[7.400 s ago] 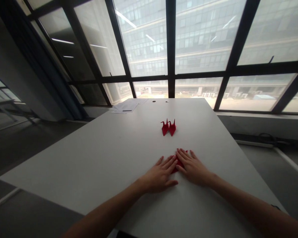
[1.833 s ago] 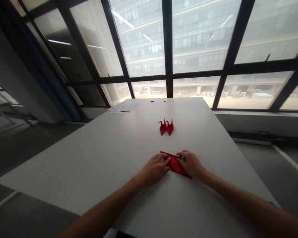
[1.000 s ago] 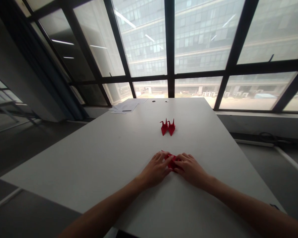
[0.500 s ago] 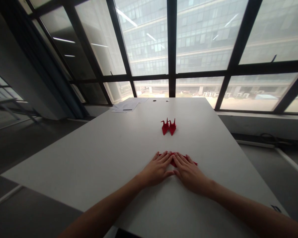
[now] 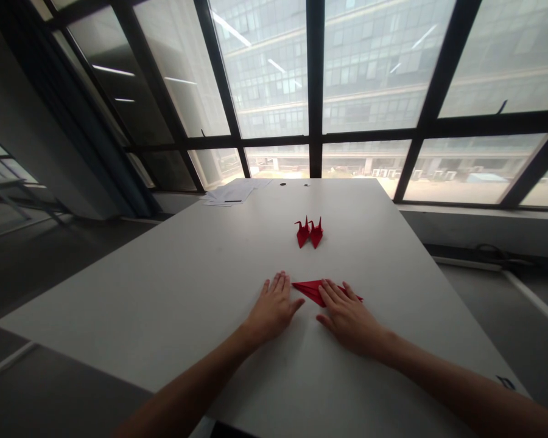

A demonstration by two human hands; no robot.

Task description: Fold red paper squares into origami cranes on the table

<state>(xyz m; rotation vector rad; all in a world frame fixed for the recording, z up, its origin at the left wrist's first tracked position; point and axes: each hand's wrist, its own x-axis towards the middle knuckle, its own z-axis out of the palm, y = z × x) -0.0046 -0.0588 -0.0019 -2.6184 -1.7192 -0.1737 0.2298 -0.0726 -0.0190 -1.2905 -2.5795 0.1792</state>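
A folded piece of red origami paper (image 5: 309,290) lies flat on the white table (image 5: 164,286), long and pointed at its left and right ends. Its right half is partly hidden under my right hand (image 5: 347,316), whose outstretched fingers press down on it. My left hand (image 5: 271,307) rests palm down on the tabletop just left of the paper's left tip, fingers stretched, thumb out, holding nothing. Farther up the table, two red paper cranes stand side by side: the left crane (image 5: 302,235) and the right crane (image 5: 316,235).
Loose white paper sheets (image 5: 232,193) lie at the table's far left corner, with a thin dark item on them. Large dark-framed windows (image 5: 315,91) rise behind the table. A dark curtain (image 5: 91,134) hangs at the left.
My left hand has slid left off the red paper onto the bare tabletop, uncovering the paper's left half. My right hand stays on the paper. The cranes have not moved.
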